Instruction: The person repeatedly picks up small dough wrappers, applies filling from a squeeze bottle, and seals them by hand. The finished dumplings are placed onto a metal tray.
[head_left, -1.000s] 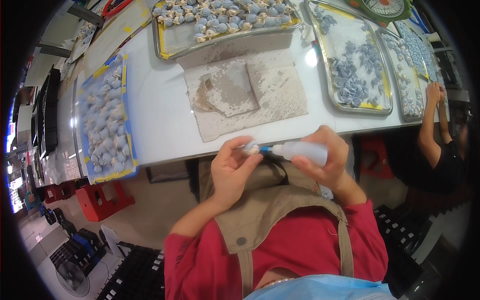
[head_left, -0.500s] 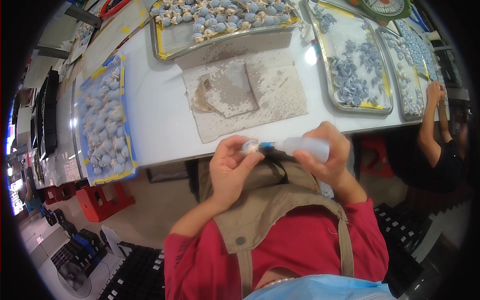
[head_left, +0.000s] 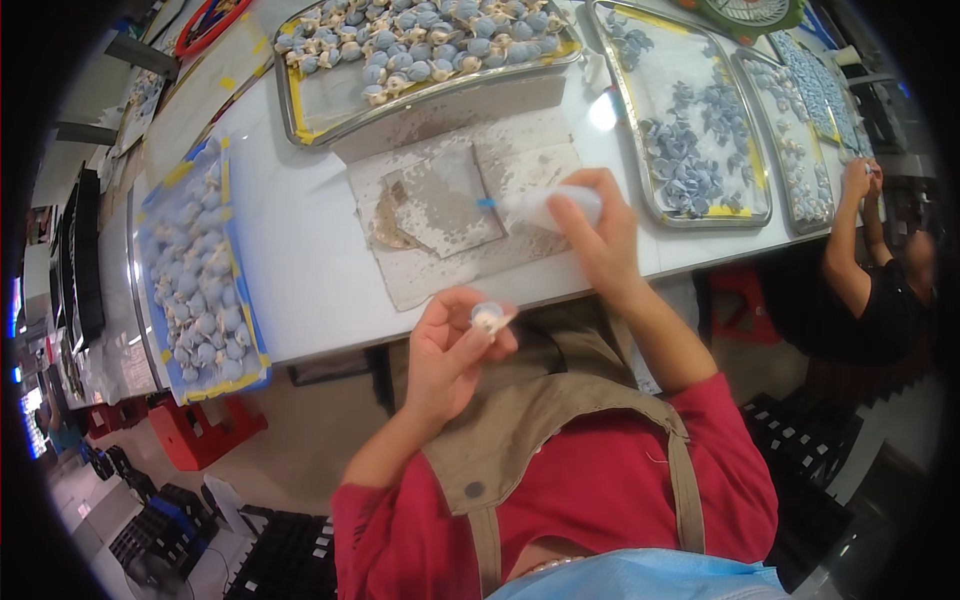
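Note:
My left hand (head_left: 440, 355) pinches a small figurine (head_left: 487, 319) with a cream part and a pale bluish rim, just off the table's near edge. Up and to the right, my right hand (head_left: 607, 240) is wrapped round a translucent white squeeze bottle (head_left: 535, 206). The bottle lies nearly level over the stained cardboard sheet (head_left: 545, 262), its blue nozzle (head_left: 487, 203) pointing left. The figurine and the nozzle are well apart. The bottle is slightly blurred.
A metal tray (head_left: 312, 97) of blue-and-cream figurines stands at the back. Grey-blue curved pieces lie in another tray (head_left: 712, 219) on the right, and a blue tray (head_left: 262, 374) of figurines sits left. A co-worker's hands (head_left: 862, 178) are at far right. Red stools (head_left: 205, 437) stand below.
The bottle has moved away from the figurine, up and to the left over the cardboard. My left hand has stayed near its place, still holding the figurine. The whole view has shifted slightly.

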